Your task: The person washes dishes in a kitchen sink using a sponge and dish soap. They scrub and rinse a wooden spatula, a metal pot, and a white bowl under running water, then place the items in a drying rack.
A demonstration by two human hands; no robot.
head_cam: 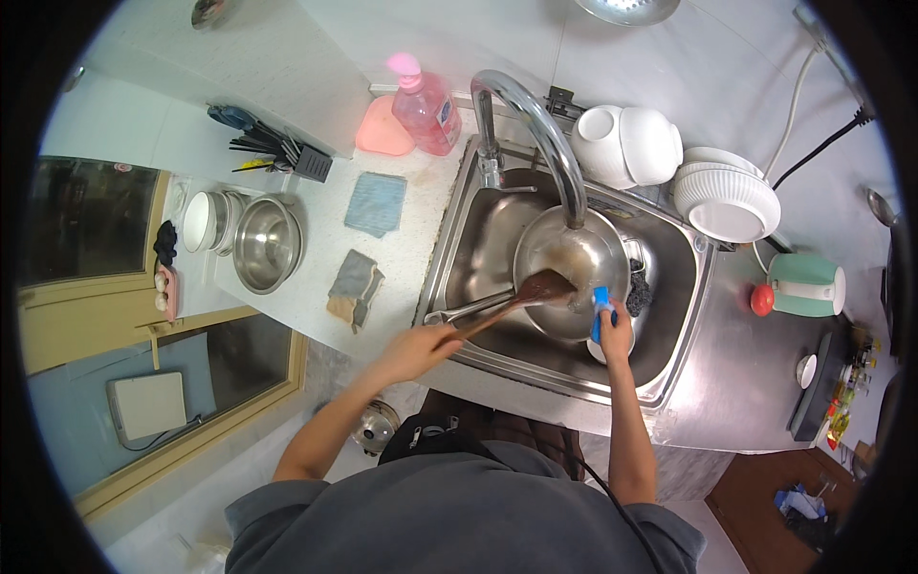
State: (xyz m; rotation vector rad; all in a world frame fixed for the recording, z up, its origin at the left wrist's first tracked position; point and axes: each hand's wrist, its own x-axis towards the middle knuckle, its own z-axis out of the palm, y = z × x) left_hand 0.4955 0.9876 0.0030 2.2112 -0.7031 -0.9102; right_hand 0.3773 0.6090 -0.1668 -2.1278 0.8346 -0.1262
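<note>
My left hand (424, 351) grips the handle of a wooden spatula (546, 287), its broad dark end tilted over a metal pan (566, 240) in the sink. My right hand (615, 331) is closed on a blue sponge (601, 295) at the pan's right side. Cloudy liquid shows inside the pan, below the chrome faucet (534, 107). A long metal utensil (473, 307) leans across the sink's left part. Partly under my right hand sits a small white bowl (597, 351), and a dark scouring pad (637, 290) lies to the pan's right.
Left of the sink (459, 251) are cloths (375, 203), a pink soap bottle (434, 118), a knife block (313, 163) and metal bowls (267, 244). White bowls (627, 147) and plates (728, 197) stand behind it. A green kettle (803, 283) and a red round object (762, 299) are at right.
</note>
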